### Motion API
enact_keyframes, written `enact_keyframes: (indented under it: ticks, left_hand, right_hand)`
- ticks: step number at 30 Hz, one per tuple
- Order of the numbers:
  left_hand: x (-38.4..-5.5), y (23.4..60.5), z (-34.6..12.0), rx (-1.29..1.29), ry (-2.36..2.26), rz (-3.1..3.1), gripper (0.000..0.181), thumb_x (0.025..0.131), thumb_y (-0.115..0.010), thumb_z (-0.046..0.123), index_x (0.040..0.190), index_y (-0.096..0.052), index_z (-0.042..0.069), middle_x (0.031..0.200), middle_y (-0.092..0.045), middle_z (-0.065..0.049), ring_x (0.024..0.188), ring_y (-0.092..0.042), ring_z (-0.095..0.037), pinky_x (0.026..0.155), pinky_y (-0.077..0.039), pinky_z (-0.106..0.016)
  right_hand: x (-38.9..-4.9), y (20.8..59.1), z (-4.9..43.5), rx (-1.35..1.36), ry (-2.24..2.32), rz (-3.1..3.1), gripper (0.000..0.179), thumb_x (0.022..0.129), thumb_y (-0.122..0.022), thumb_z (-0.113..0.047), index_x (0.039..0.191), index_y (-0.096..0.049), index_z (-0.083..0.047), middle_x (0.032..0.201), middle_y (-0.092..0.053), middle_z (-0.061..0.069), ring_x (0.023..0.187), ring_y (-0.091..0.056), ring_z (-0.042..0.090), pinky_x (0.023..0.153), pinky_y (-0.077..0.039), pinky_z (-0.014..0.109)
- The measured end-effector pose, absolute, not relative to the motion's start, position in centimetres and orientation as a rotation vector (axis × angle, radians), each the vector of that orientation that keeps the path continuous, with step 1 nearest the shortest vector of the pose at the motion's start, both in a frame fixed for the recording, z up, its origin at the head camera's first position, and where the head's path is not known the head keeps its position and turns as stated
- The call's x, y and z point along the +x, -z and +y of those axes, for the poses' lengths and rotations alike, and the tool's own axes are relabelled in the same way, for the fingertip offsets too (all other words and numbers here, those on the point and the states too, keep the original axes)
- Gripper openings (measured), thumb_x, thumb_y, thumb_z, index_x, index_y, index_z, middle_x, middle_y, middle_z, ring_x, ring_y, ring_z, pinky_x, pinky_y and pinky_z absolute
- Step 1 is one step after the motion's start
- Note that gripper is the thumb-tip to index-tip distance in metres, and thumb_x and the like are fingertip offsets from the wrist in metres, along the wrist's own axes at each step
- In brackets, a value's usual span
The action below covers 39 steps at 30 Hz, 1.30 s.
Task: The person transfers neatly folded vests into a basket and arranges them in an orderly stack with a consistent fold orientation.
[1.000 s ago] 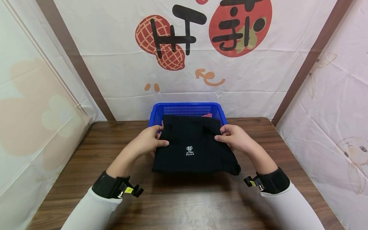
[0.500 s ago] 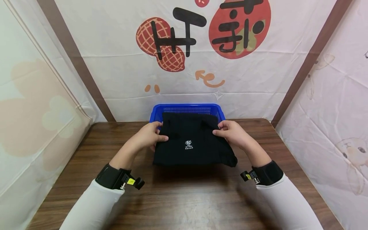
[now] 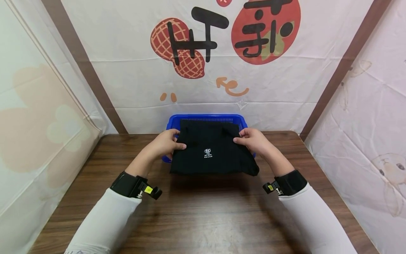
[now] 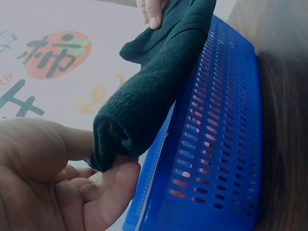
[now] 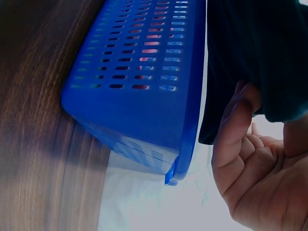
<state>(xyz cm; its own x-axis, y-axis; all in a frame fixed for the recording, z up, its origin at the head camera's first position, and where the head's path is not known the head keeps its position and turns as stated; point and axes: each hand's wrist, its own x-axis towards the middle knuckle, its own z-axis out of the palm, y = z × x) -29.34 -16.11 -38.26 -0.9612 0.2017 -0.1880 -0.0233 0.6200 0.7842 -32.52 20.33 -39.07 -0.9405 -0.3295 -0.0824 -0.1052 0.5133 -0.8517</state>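
A folded black garment (image 3: 209, 151) with a small white print hangs flat between both hands, over the blue plastic basket (image 3: 206, 116). At its left edge the left hand (image 3: 165, 144) pinches the cloth, thumb on top and fingers beneath. The right hand (image 3: 253, 141) grips the opposite edge the same way. In the left wrist view the dark cloth (image 4: 149, 91) appears as a thick rolled fold above the basket rim. The right wrist view shows the cloth (image 5: 255, 53) just past the basket's rim. Most of the basket's inside is hidden by the garment.
Through the slots of the basket wall (image 4: 211, 144) pink and blue contents show. The basket stands on a brown wooden table (image 3: 209, 211), near its back edge. Printed white cloth walls (image 3: 133, 70) enclose the table at the back and both sides.
Both hands have carried the black garment forward, away from the body, so that it covers more of the basket's inside. The grip of each hand looks the same.
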Motion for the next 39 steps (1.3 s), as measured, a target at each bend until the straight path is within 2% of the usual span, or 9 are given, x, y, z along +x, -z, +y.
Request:
enact_keyframes:
  ticks: [3, 11, 23, 30, 39]
  left_hand:
    - [-29.8, 38.2, -16.2, 0.144, -1.26, 2.578, 0.077, 0.098, -0.071, 0.023, 0.159, -0.028, 0.004, 0.121, -0.061, -0.022, 0.07, -0.073, -0.027, 0.066, -0.062, -0.041]
    - [-30.8, 38.0, -16.0, 0.105, -1.279, 2.575, 0.078, 0.097, -0.072, 0.021, 0.159, -0.028, 0.005, 0.114, -0.061, -0.02, 0.072, -0.072, -0.027, 0.065, -0.062, -0.042]
    - [-32.3, 38.5, -16.3, 0.105, -1.309, 2.565, 0.078, 0.099, -0.071, 0.021, 0.16, -0.026, 0.005, 0.118, -0.061, -0.021, 0.074, -0.072, -0.026, 0.068, -0.062, -0.042]
    - [-33.2, 38.7, -16.4, 0.081, -1.342, 2.558, 0.078, 0.097, -0.072, 0.019, 0.16, -0.028, 0.006, 0.119, -0.057, -0.02, 0.075, -0.071, -0.025, 0.068, -0.062, -0.042]
    - [-34.0, 39.0, -16.5, 0.069, -1.355, 2.564, 0.078, 0.097, -0.072, 0.019, 0.161, -0.027, 0.007, 0.123, -0.059, -0.02, 0.078, -0.072, -0.026, 0.069, -0.062, -0.042]
  right_hand:
    - [-32.9, 39.1, 20.3, -0.369, 1.389, 2.529, 0.033, 0.099, -0.07, -0.033, 0.109, -0.057, -0.005, 0.067, -0.049, -0.003, 0.055, -0.044, 0.014, 0.054, -0.041, 0.028]
    - [-34.1, 39.3, 20.3, -0.35, 1.383, 2.54, 0.036, 0.099, -0.069, -0.036, 0.112, -0.055, -0.005, 0.069, -0.049, -0.003, 0.058, -0.045, 0.015, 0.056, -0.041, 0.029]
    - [-35.7, 39.7, 20.0, -0.336, 1.363, 2.582, 0.036, 0.097, -0.071, -0.038, 0.108, -0.057, -0.007, 0.073, -0.049, -0.002, 0.058, -0.044, 0.014, 0.052, -0.041, 0.028]
    - [-36.5, 39.7, 19.7, -0.333, 1.318, 2.617, 0.039, 0.097, -0.071, -0.04, 0.111, -0.057, -0.006, 0.078, -0.053, 0.0, 0.059, -0.047, 0.016, 0.054, -0.045, 0.031]
    - [-37.4, 40.1, 19.7, -0.351, 1.351, 2.602, 0.036, 0.097, -0.071, -0.037, 0.108, -0.058, -0.006, 0.074, -0.051, -0.002, 0.056, -0.043, 0.014, 0.053, -0.042, 0.032]
